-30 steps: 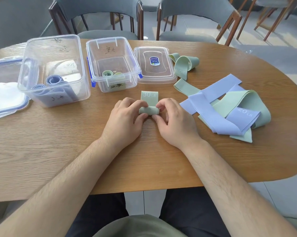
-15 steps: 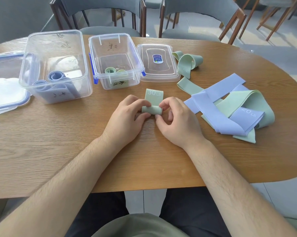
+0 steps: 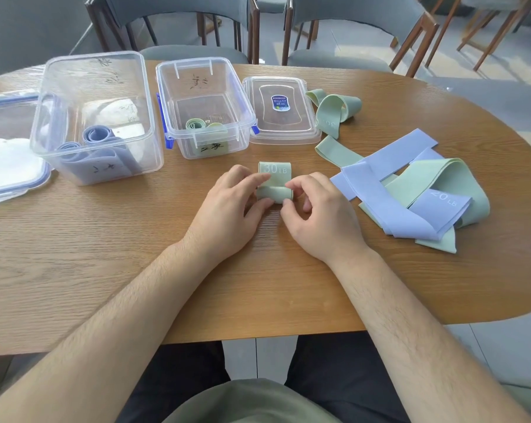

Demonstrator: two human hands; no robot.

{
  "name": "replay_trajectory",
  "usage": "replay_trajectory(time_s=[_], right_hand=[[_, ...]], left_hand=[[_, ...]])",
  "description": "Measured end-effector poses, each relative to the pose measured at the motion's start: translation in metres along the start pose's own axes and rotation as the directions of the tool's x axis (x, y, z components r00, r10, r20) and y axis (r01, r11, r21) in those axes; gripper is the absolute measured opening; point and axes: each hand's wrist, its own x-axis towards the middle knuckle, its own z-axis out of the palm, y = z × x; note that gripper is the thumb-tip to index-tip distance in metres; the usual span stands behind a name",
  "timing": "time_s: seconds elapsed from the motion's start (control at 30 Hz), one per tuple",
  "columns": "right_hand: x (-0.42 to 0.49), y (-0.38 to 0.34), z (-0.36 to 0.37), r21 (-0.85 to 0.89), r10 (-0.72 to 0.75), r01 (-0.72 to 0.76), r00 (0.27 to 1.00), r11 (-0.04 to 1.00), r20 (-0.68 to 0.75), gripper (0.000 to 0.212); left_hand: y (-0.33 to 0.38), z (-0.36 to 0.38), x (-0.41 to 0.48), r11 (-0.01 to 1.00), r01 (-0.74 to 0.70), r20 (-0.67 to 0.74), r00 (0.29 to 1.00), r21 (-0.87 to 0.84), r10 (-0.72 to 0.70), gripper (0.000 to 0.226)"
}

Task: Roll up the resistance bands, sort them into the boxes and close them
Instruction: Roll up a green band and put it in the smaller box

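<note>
A green band marked 30 LB [image 3: 274,181] lies mid-table, mostly rolled, with a short flat tail pointing away from me. My left hand [image 3: 227,212] pinches the roll's left end, and my right hand [image 3: 317,215] pinches its right end. The large clear box [image 3: 96,117] at the left holds rolled lilac bands. Beside it the small clear box [image 3: 204,105] holds rolled green bands. Its lid [image 3: 281,109] lies flat to the right. A heap of loose lilac and green bands [image 3: 410,193] sits at my right, and a loose green band [image 3: 334,111] curls behind it.
The large box's blue-rimmed lid [image 3: 10,151] lies at the far left table edge. Two grey chairs [image 3: 334,32] stand behind the table. Bare wood stretches between my arms and the near edge.
The roll has grown a little and the flat tail has shortened. Both hands stay on the roll's ends and have inched forward. The camera has tilted slightly.
</note>
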Motion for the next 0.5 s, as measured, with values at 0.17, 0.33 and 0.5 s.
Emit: replay_trajectory(time_s=[0.17,0.33,0.5], right_hand=[[0.002,0.003,0.004,-0.028,0.012,-0.012,1.000,1.000,-0.013,0.026],[0.005,0.001,0.007,0.002,-0.016,0.016,0.999,1.000,-0.045,0.026],[0.008,0.001,0.008,-0.039,-0.021,0.021,1.000,0.999,-0.004,0.029]], left_hand=[[0.001,-0.003,0.003,1.000,0.005,0.014,1.000,0.021,-0.005,0.028],[-0.004,0.003,0.009,0.995,-0.002,-0.017,1.000,0.103,0.004,0.025],[-0.003,0.003,0.011,0.992,-0.038,-0.037,0.998,0.117,0.042,0.029]])
